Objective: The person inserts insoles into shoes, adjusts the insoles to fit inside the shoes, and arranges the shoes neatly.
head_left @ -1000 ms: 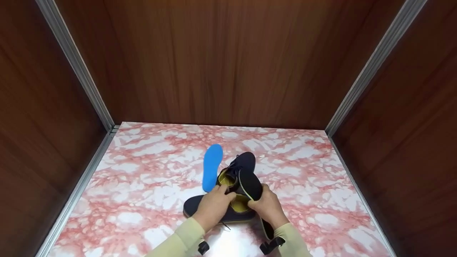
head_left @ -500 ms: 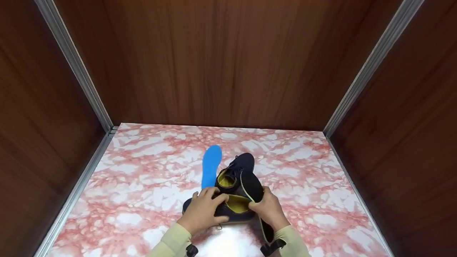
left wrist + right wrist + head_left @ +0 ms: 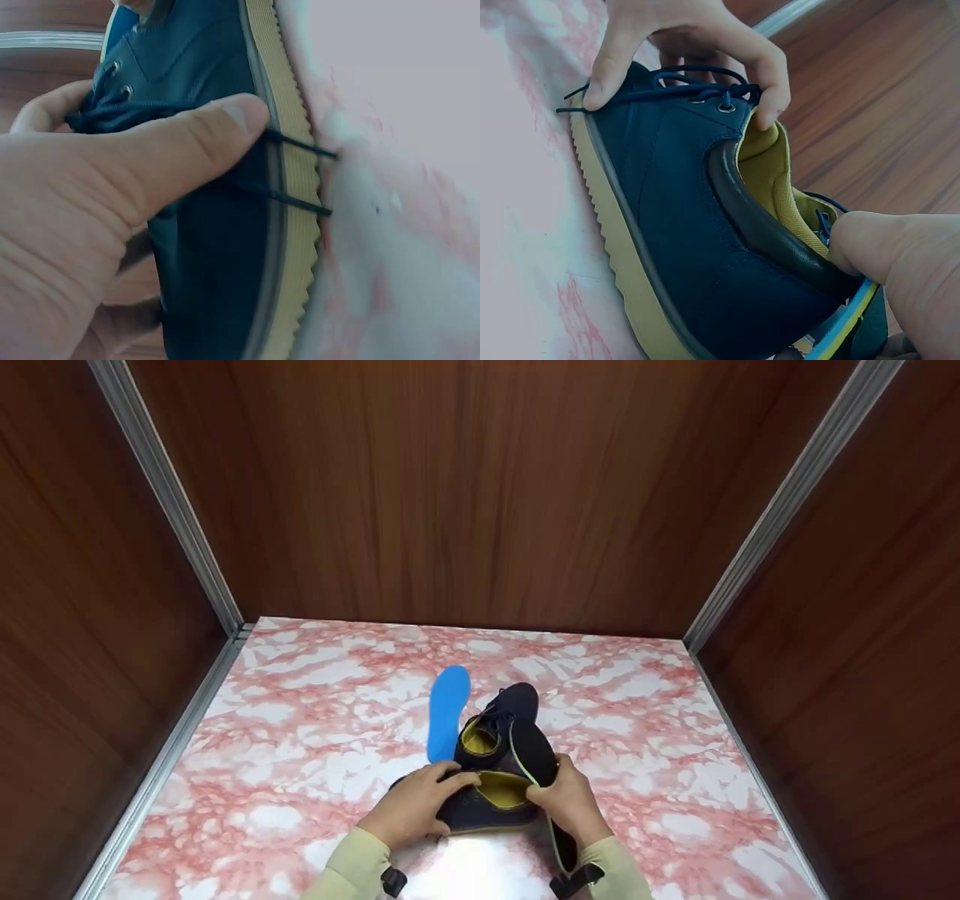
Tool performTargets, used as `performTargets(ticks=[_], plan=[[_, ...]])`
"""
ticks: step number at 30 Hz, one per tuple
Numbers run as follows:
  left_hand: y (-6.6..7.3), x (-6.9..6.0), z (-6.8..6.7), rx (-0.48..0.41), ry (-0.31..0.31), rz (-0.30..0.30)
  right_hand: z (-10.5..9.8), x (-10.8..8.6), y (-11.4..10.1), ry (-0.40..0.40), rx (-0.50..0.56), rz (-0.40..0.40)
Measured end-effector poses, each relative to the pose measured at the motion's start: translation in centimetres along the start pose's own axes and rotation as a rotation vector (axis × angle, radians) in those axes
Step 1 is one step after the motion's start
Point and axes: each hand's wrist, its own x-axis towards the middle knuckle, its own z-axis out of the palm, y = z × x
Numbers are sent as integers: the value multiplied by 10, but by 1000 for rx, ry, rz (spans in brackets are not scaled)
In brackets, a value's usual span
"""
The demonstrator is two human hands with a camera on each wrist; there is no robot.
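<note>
A dark navy lace-up shoe (image 3: 487, 816) with a yellow lining and tan sole stands on the surface, toe to the left. My left hand (image 3: 409, 802) holds it over the laces; in the left wrist view the thumb lies on the shoe's near side (image 3: 217, 292), fingers on the far side. At its heel, my right hand (image 3: 574, 802) grips an insole (image 3: 534, 754), black on the side facing the head camera, with a blue and yellow edge (image 3: 846, 324). That insole stands tilted beside the heel. The right thumb lies by the heel collar (image 3: 735, 210).
A second navy shoe (image 3: 519, 703) stands just beyond the first, toe pointing away. Left of it a blue insole (image 3: 448, 709) lies flat on the red-and-white patterned surface (image 3: 300, 720). Brown wood-look panels (image 3: 450, 510) rise at the back and both sides.
My left hand has drawn back from the shoe opening leftward and now holds the lace area of the near shoe. The right hand keeps the insole at the heel, almost unmoved.
</note>
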Motion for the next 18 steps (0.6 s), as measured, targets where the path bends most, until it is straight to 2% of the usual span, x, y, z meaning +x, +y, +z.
performTargets(ticks=[6,12,18], plan=[[-3,0,2,46,22,15,-2,1,3,-17,9,-12],[-3,-1,5,66,43,7,-5,-1,1,-61,57,-58],[-4,-1,6,75,47,8,-6,-1,1,-42,63,-72]])
